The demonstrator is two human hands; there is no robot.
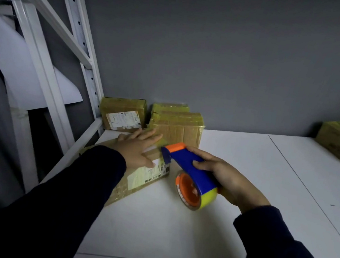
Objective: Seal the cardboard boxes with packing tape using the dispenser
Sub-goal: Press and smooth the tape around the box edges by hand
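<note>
1. While lying flat with fingers straight and slightly spread, the left hand [138, 148] presses on top of the cardboard box [137, 180] at the tabletop's [174, 226] left edge.
2. Right hand [229, 181] grips the blue tape dispenser [188, 165], fingers curled round its body.
3. Dispenser's orange head meets the box's top right edge; the yellow tape roll [207, 197] sits just beside the box.
4. Taped boxes [178, 125] stand behind.
</note>
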